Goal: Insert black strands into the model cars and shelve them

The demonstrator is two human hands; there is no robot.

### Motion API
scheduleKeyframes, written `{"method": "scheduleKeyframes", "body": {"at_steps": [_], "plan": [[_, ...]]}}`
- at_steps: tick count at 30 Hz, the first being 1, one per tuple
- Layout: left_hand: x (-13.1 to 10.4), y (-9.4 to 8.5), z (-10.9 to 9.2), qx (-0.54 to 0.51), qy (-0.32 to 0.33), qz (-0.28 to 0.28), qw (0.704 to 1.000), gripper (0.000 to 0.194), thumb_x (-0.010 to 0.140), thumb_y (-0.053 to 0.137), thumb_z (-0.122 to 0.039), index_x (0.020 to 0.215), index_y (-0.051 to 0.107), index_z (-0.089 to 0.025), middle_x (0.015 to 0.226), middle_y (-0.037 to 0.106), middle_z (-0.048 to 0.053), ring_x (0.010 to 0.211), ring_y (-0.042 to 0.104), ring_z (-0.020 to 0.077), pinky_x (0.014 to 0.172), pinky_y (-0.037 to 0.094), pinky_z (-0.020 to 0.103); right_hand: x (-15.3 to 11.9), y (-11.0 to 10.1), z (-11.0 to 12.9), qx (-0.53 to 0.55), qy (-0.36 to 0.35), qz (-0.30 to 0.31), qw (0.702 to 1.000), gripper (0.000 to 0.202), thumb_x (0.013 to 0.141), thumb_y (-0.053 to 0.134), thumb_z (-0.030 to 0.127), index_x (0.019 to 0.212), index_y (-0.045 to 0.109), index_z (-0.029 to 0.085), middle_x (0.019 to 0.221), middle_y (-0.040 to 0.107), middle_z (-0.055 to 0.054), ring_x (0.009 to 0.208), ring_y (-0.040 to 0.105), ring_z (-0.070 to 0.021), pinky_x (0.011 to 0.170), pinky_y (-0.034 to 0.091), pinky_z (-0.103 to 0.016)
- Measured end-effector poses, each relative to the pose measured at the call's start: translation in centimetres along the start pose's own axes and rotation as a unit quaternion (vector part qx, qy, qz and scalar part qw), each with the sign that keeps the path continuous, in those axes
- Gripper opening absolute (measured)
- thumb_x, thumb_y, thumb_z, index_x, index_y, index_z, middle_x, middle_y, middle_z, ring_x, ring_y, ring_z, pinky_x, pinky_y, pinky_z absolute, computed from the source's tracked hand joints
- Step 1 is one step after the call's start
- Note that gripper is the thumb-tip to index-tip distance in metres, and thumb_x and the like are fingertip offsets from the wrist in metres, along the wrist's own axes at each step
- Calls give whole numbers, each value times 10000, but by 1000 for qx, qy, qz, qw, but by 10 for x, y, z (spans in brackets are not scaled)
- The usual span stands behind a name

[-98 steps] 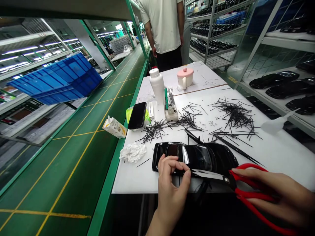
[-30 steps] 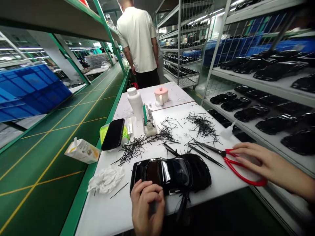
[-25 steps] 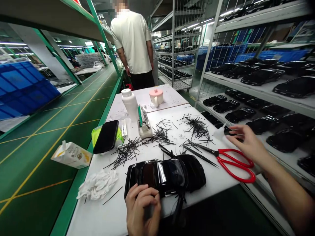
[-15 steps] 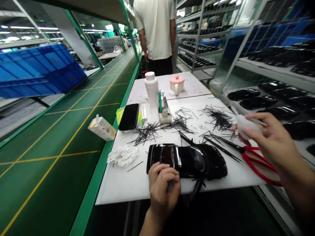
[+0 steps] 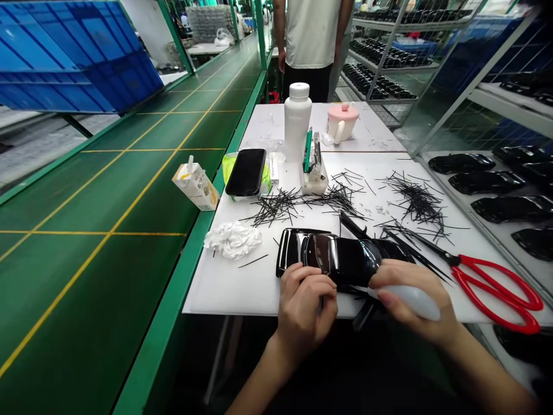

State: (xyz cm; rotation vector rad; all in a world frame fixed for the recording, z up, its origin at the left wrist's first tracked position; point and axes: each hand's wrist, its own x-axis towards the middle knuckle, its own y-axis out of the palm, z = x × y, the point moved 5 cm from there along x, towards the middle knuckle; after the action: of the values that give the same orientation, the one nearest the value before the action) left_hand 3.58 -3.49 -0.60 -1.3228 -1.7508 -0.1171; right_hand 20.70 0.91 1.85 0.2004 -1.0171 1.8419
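A glossy black model car [image 5: 345, 253] lies on the white tabletop, with an open door [image 5: 352, 225] sticking out on its far side and a dark part hanging off its near side. My left hand [image 5: 305, 300] is closed on the car's near edge toward the left end, fingertips on the body. In my right hand [image 5: 415, 294] is a translucent white squeeze bottle [image 5: 417, 301], its tip toward the car's near side by the windshield. The fingers hide the tip's exact contact. Red-handled scissors [image 5: 488, 282] lie to the right of this hand.
Thin black strips [image 5: 276, 207] lie in loose piles behind the car. Around them are crumpled tissue [image 5: 233, 239], a phone [image 5: 246, 173], a white bottle [image 5: 297, 124] and a pink-lidded cup [image 5: 342, 122]. A drink carton [image 5: 196, 187] stands by the green conveyor [image 5: 142, 207]. Racks of car bodies stand right.
My right hand has come left and down with the squeeze bottle, from above the scissors to the car's near side. My left hand stays on the car. The view has tilted downward.
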Motion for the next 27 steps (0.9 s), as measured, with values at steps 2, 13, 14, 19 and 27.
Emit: {"method": "scheduleKeyframes", "body": {"at_steps": [2,13,14,19,27], "plan": [[0,0,0,0,4,-2,1000,194,816,578,-26,833,549,-218,784,719,-35,901,617,152,1015,406,333,-1,2,2,-11,-3,18,1000,94,888,534,121,860,566,205,678,614,-11,560,505,-149,535,419,-322],[-1,0,3,-8,0,4,1000,175,819,579,-50,830,549,-222,783,730,-33,905,642,154,1005,430,327,-2,6,5,-63,-41,51,996,91,900,514,130,906,551,214,650,597,-5,548,517,-166,571,430,-347],[-1,-1,3,-9,0,3,1000,174,819,577,-48,829,548,-220,784,730,-33,907,641,153,1008,426,325,-3,7,5,-64,-44,53,996,89,899,514,131,908,551,211,646,589,-4,549,513,-167,573,427,-347],[-1,-1,2,-11,-3,3,1000,171,827,573,-54,832,549,-223,786,729,-35,905,642,155,1000,431,331,-3,8,4,-58,-46,65,995,84,881,517,122,888,546,200,627,538,2,545,465,-161,555,399,-333],[-1,-1,2,-12,0,1,1000,176,814,582,-44,839,553,-216,790,726,-31,907,634,153,1008,421,324,-1,8,6,-49,-54,72,995,99,848,532,92,881,547,184,631,522,1,548,451,-151,546,402,-313]]}}
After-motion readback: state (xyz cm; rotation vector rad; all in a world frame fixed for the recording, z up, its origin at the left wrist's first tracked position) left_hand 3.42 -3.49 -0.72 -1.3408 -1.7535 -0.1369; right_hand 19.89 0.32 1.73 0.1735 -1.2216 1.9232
